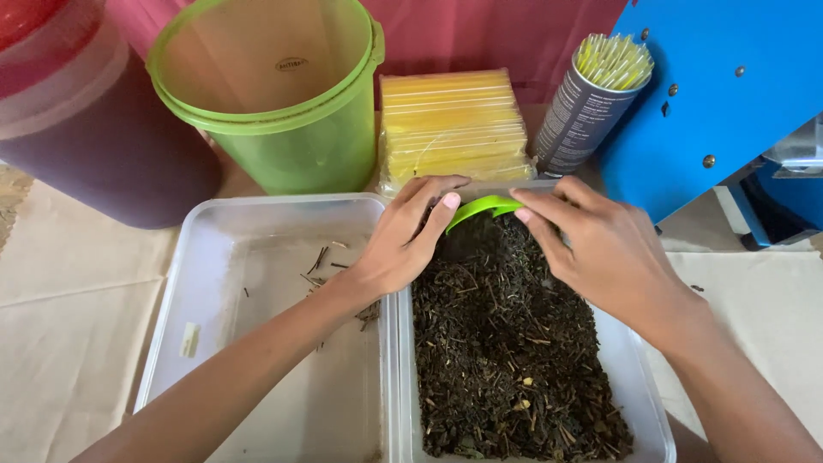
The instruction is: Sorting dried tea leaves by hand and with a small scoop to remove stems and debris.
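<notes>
At the frame's centre, both hands meet on a green scoop [482, 208] over a tub of dried leaves.

The left hand [403, 244] and right hand [600, 249] curl their fingers partly closed onto the scoop at the right tub's [647, 403] far end; thin, light, stiff plastic, best gripped by its rim. That tub holds loose, crumbly dark leaves [506, 343]; the left tub [184, 283] holds only stray stems. The green bucket [283, 94], upper left, looks empty.
</notes>
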